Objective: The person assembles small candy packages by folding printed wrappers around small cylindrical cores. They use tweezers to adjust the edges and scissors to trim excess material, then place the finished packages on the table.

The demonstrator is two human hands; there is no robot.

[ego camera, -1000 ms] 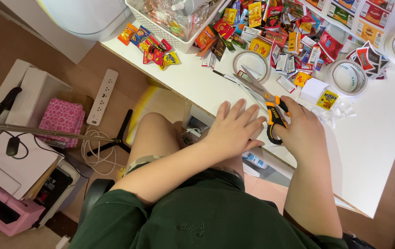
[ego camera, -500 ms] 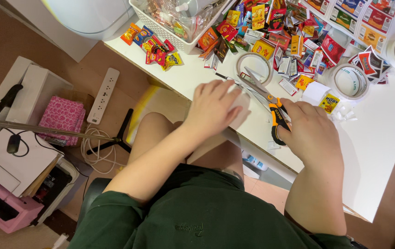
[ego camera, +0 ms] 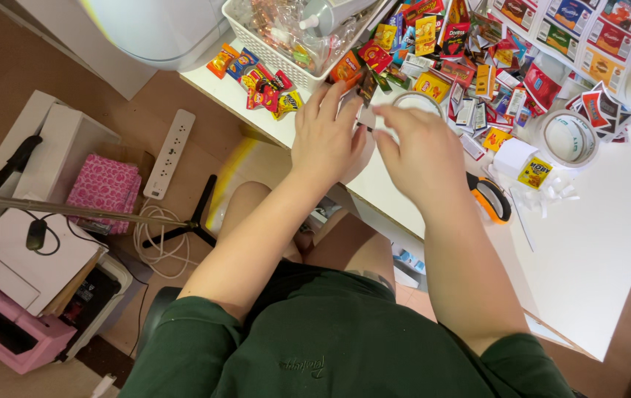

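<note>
On white desk (ego camera: 610,243): snack packets (ego camera: 478,66), tape rolls (ego camera: 570,138); brown floor (ego camera: 6,66).

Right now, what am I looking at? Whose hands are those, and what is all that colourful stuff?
No machine here: a person wears a camera on their head, so the one picture looks down over their green shirt and knees. The left hand and right hand meet over a white table and pinch a small piece between the fingers; it is too blurred to name. On the table lie lots of tiny colourful snack packets, a white basket, tape rolls and orange-handled scissors, which nobody holds. On the floor are a white power strip and a pink cloth.
</note>
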